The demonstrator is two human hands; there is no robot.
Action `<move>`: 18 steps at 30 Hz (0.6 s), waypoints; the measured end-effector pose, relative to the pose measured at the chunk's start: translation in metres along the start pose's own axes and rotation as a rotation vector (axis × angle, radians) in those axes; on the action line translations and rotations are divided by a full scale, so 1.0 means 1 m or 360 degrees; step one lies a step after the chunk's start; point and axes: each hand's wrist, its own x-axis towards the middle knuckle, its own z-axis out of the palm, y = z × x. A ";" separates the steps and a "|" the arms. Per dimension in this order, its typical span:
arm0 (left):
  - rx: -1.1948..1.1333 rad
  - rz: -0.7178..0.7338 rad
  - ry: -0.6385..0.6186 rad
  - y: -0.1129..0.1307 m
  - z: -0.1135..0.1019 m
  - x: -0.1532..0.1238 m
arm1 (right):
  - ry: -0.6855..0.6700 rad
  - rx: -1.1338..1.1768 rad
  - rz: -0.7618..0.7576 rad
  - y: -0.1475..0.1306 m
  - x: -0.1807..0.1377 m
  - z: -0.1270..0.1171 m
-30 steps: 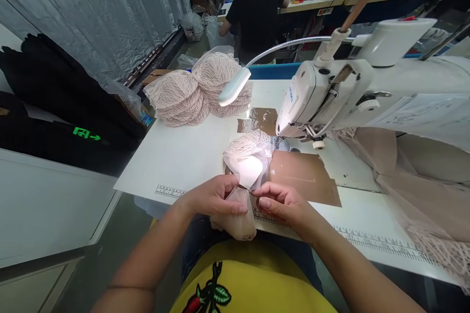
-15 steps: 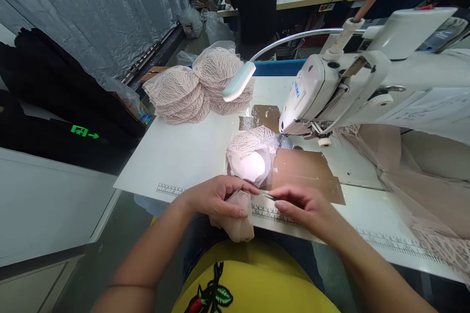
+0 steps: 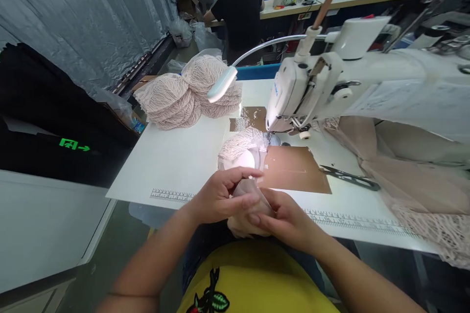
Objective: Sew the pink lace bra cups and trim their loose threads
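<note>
My left hand [image 3: 225, 195] is closed on a bunched piece of sheer beige fabric [image 3: 245, 212] at the table's front edge. From the other side my right hand [image 3: 288, 215] grips the same fabric, thumb on top. Just beyond the fingers lies a lace cup piece [image 3: 245, 144] with a smooth white inner part, reaching up to the needle of the sewing machine [image 3: 288, 95]. A pair of dark scissors [image 3: 350, 177] rests on the table to the right, apart from both hands. Part of the fabric is hidden behind my fingers.
Stacks of lace cups [image 3: 169, 100] stand at the back left under a lamp [image 3: 222, 84]. Brown board [image 3: 297, 171] is fixed beside the needle. Beige mesh and lace fabric [image 3: 407, 176] drapes over the right side. A person in black [image 3: 240, 12] sits beyond.
My right hand has let go of the small dark metal tool and now holds the beige fabric. Scissors now show on the table at right. The view has shifted rightward.
</note>
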 end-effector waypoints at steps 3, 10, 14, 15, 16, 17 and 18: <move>0.0185 0.0249 0.0490 -0.019 0.025 -0.011 | 0.0260 0.0371 0.0117 0.002 0.011 0.013; 0.0789 0.0404 0.0504 -0.046 0.048 -0.036 | 0.0574 0.1031 0.0125 0.013 0.007 0.017; 0.0583 0.0178 0.0606 -0.033 0.045 -0.033 | 0.0258 0.1083 0.0078 0.016 -0.002 0.014; 0.0489 0.0097 0.0640 -0.030 0.044 -0.031 | 0.0174 0.1064 0.0069 0.016 -0.005 0.013; 0.0371 0.0020 0.0681 -0.028 0.044 -0.030 | 0.0104 0.1045 0.0061 0.015 -0.009 0.011; 0.0244 -0.0044 0.0722 -0.027 0.044 -0.028 | 0.0047 0.1032 0.0056 0.015 -0.012 0.010; 0.0128 -0.0094 0.0747 -0.026 0.044 -0.026 | -0.0002 0.1027 0.0059 0.014 -0.015 0.009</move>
